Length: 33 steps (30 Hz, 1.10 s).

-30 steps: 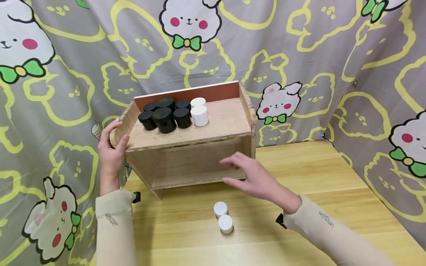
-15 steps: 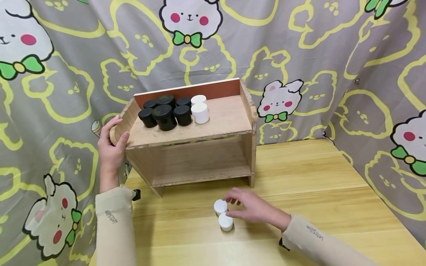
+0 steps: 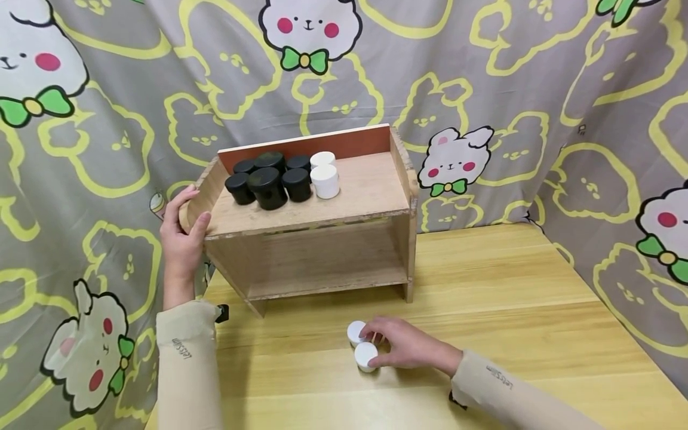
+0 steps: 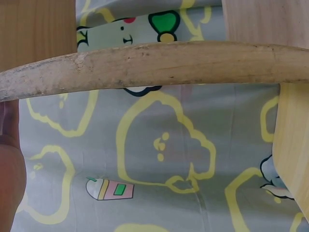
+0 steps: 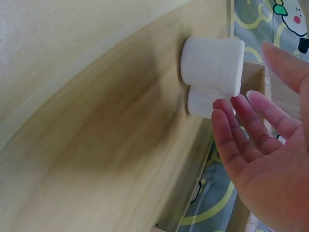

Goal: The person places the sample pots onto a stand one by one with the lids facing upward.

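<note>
My left hand [image 3: 181, 242] grips the left side panel of a small wooden shelf [image 3: 306, 224], thumb in front and fingers over the outer edge. In the left wrist view only a strip of that hand [image 4: 10, 181] shows beside the panel's edge [image 4: 159, 65]. Low over the table my right hand [image 3: 405, 343] reaches to two white lidded jars, a front one [image 3: 366, 356] and a back one [image 3: 356, 332]. Its fingertips are right at their lids. In the right wrist view the thumb [image 5: 285, 67] stands apart from the loosely bent fingers, beside the nearer jar [image 5: 212, 63].
On the shelf's top board stand several black jars [image 3: 267, 188] and two white jars [image 3: 325, 181], left of its middle. The shelf's lower compartment [image 3: 328, 257] faces me. A patterned curtain [image 3: 500, 119] hangs behind and beside the wooden table [image 3: 510, 310].
My right hand has come down from in front of the shelf to the two white jars on the table. The left hand keeps its grip on the shelf.
</note>
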Available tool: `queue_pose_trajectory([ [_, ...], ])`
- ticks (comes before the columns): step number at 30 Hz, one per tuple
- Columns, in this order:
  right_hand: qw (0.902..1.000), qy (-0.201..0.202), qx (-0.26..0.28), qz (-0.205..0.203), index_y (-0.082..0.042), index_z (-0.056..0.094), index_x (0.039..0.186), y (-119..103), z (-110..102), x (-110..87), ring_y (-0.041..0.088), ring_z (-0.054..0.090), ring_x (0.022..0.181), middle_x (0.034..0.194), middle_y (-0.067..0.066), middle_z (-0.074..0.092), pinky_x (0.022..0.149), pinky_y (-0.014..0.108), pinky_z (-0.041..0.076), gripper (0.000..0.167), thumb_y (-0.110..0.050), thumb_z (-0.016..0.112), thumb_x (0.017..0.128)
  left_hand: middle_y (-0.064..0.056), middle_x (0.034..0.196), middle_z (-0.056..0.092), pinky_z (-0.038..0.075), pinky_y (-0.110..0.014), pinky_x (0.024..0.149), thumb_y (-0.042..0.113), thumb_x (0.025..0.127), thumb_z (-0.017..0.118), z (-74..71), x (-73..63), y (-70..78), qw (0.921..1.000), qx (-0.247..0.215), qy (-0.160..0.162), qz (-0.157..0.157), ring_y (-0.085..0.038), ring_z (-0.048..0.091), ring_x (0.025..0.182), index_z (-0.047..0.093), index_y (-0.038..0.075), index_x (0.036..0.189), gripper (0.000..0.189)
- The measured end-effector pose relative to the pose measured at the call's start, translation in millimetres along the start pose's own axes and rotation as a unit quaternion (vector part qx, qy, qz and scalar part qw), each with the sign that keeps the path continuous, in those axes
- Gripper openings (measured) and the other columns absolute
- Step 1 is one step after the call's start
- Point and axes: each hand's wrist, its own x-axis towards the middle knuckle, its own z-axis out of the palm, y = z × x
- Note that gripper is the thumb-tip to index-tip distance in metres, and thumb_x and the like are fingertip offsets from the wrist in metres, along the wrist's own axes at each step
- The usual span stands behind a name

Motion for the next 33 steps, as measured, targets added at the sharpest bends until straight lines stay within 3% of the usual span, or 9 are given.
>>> queue_pose_trajectory([
  [9, 0.9993, 0.005, -0.020, -0.030, -0.011, 0.068, 0.116, 4.9, 5.5, 5.2, 0.011, 0.065, 0.097, 0.107, -0.004, 0.068, 0.086, 0.025, 0.052, 0.048, -0.019, 0.093, 0.076, -0.007, 0.150, 0.058, 0.041, -0.023, 0.108, 0.010, 0.094, 0.071, -1.6, 0.3, 0.3, 1.0000, 0.000, -0.003, -0.001, -0.012, 0.052, 0.136, 0.060, 0.000, 0.137, 0.045],
  [23, 0.9993, 0.003, -0.024, -0.027, -0.015, 0.068, 0.109, 5.1, 4.9, 9.1, 0.010, 0.066, 0.095, 0.102, -0.007, 0.068, 0.085, 0.024, 0.051, 0.045, -0.017, 0.094, 0.073, -0.005, 0.150, 0.058, 0.041, -0.023, 0.107, 0.004, 0.093, 0.070, -2.5, -0.9, -0.9, 0.9998, 0.015, -0.004, -0.008, -0.011, 0.052, 0.135, 0.061, 0.001, 0.137, 0.045],
  [33, 0.9987, 0.002, -0.048, -0.020, -0.017, 0.069, 0.106, 7.5, 5.0, 8.3, 0.010, 0.064, 0.094, 0.100, -0.011, 0.066, 0.085, 0.024, 0.050, 0.037, -0.023, 0.092, 0.077, -0.002, 0.150, 0.057, 0.042, -0.023, 0.107, 0.003, 0.094, 0.069, -1.9, -1.1, -1.2, 0.9997, 0.014, -0.008, -0.016, -0.012, 0.052, 0.136, 0.060, 0.003, 0.139, 0.045],
])
